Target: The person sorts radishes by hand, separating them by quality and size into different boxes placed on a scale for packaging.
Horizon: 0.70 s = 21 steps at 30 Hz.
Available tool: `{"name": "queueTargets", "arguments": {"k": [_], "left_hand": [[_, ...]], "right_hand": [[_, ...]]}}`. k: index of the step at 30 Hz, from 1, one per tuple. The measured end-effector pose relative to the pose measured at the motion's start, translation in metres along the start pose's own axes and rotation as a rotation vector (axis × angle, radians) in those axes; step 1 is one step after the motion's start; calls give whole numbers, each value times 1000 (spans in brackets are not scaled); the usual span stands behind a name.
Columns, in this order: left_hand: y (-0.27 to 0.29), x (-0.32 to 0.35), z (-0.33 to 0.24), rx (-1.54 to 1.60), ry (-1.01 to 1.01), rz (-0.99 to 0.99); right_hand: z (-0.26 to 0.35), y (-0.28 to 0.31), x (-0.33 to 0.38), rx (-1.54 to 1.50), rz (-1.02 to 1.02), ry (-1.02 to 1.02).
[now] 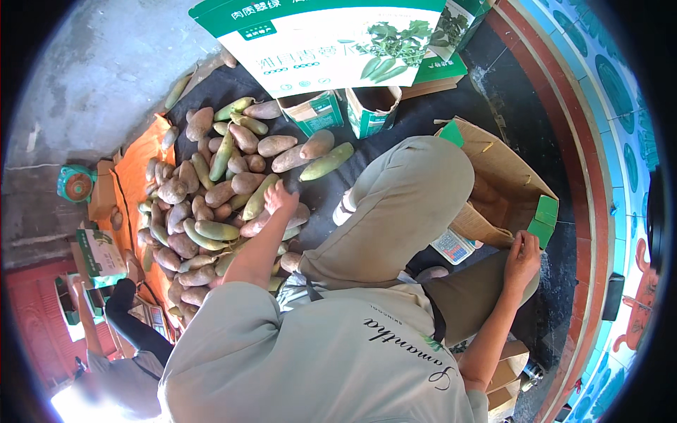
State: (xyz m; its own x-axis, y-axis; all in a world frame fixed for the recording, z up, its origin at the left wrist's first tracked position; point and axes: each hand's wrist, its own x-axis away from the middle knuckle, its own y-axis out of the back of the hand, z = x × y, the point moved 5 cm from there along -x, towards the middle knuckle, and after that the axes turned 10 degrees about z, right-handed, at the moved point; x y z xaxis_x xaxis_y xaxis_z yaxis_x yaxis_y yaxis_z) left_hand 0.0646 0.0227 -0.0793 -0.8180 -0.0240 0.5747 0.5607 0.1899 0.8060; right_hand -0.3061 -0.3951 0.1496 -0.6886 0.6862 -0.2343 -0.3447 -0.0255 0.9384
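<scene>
My left hand (281, 199) reaches over a heap of vegetables, its fingers bent against the side of a green radish (261, 198). Brownish-red tubers that look like sweet potatoes (245, 138) are mixed with more green radishes in the heap. A larger green radish (326, 162) lies at the heap's right edge, beside my raised knee. On my right, my right hand (522, 257) has its fingers curled at the rim of an open cardboard box (509, 166), next to its green flap (546, 215). The bottom of that box is partly in shadow.
A digital scale (453, 247) is partly under the box. Beyond the heap stand a large printed carton (317, 42) and smaller green-and-white cartons (374, 111). At lower left sits another person (130, 374), near an orange sheet (141, 183) and a small teal fan (76, 185).
</scene>
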Motion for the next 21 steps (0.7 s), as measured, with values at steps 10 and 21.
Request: {"name": "queueTargets", "arguments": {"k": [10,21], "left_hand": [[16,-39,-98,-62,-213,-13],[-4,-67,-107,-81,-161,74]], "right_hand": [[7,-1,-3,49,41,0],[9,-8,-7,34,102,-33]]}}
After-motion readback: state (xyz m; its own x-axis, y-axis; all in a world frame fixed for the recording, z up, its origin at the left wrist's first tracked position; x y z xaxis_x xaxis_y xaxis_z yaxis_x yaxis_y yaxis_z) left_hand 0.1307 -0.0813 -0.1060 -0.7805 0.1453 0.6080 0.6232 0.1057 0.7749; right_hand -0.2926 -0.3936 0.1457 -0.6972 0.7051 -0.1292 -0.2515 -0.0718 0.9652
